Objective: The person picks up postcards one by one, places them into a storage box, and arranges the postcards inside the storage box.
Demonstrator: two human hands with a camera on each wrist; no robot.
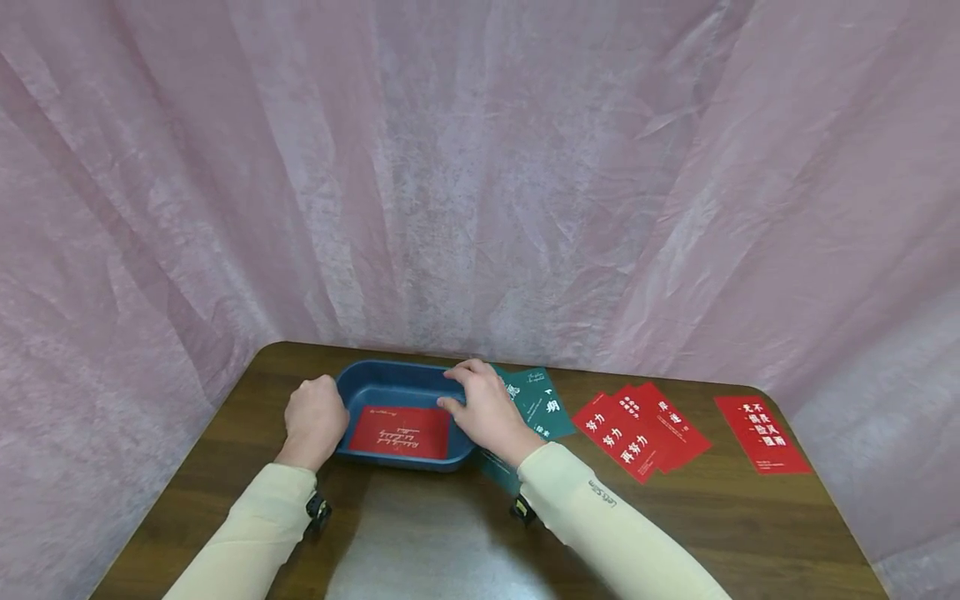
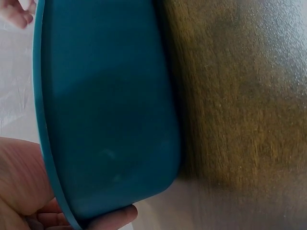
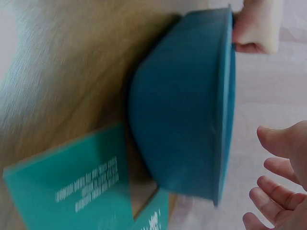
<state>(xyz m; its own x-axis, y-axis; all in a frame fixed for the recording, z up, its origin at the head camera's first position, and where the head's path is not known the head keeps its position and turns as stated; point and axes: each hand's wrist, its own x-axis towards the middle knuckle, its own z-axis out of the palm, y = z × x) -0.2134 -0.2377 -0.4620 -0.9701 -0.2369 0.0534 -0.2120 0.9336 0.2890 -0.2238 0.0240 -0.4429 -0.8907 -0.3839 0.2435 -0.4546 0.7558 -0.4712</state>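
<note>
A dark blue tray [image 1: 405, 377] stands on the wooden table with a red card [image 1: 399, 435] printed in white script lying inside it. My left hand [image 1: 313, 417] grips the tray's left end, its fingers curled over the rim; in the left wrist view one finger [image 2: 114, 218] lies under that rim. At the opposite end, my right hand [image 1: 489, 408] hovers by the rim with thumb and fingers spread. The right wrist view shows those fingers [image 3: 271, 191] apart from the tray [image 3: 180, 100] and holding nothing. Teal cards [image 1: 545, 406] lie partly hidden beneath the right hand and wrist.
Several overlapping red cards [image 1: 622, 433] with white characters lie right of the teal ones. Another red card [image 1: 763, 435] lies by itself near the table's right edge. A pink curtain [image 1: 480, 183] hangs behind the wooden table [image 1: 225, 483].
</note>
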